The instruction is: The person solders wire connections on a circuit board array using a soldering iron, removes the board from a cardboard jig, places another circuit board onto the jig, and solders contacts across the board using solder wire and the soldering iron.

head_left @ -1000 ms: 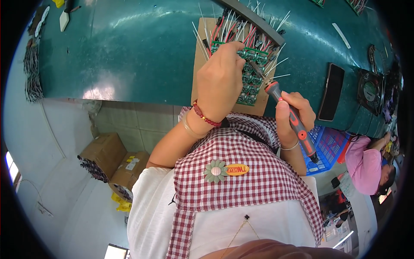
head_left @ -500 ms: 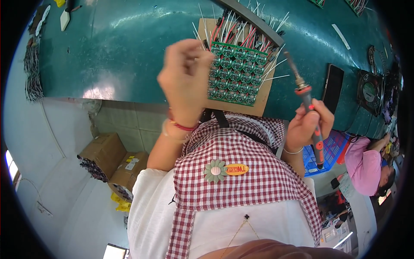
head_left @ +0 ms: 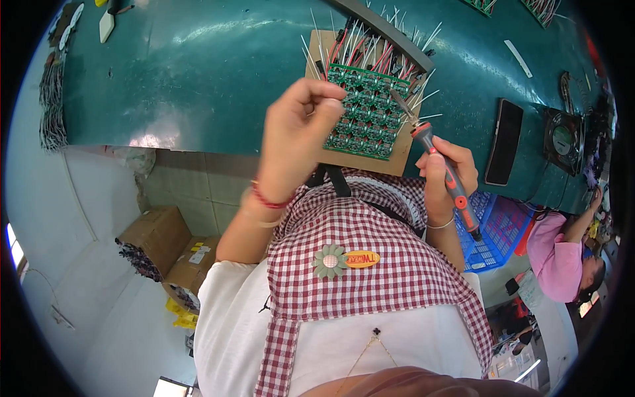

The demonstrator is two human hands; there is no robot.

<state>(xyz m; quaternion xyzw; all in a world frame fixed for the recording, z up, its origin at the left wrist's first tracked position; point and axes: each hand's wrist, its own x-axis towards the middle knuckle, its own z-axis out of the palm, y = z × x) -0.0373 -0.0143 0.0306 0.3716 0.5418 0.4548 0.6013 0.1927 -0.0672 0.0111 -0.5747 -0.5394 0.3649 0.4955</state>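
A green circuit board panel [head_left: 368, 112] with many red and white wires lies on a brown board [head_left: 390, 161] at the near edge of the teal bench. My left hand [head_left: 297, 135] hovers over the panel's left edge, fingertips pinched on a thin wire or strand of solder that I can barely make out. My right hand [head_left: 446, 175] grips a red and grey soldering iron [head_left: 444, 171], its tip slanting up-left onto the panel's right part.
A black phone [head_left: 503, 141] lies right of the board, a small fan [head_left: 562, 140] beyond it. Wire bundles [head_left: 51, 99] hang at the bench's left end. Cardboard boxes [head_left: 159, 241] sit on the floor, a blue basket [head_left: 493, 231] right. A person in pink [head_left: 559, 255] works nearby.
My left hand first swung left off the panel, uncovering it, then came back to its left edge. The soldering iron lifted upright, then came down again with its tip on the board.
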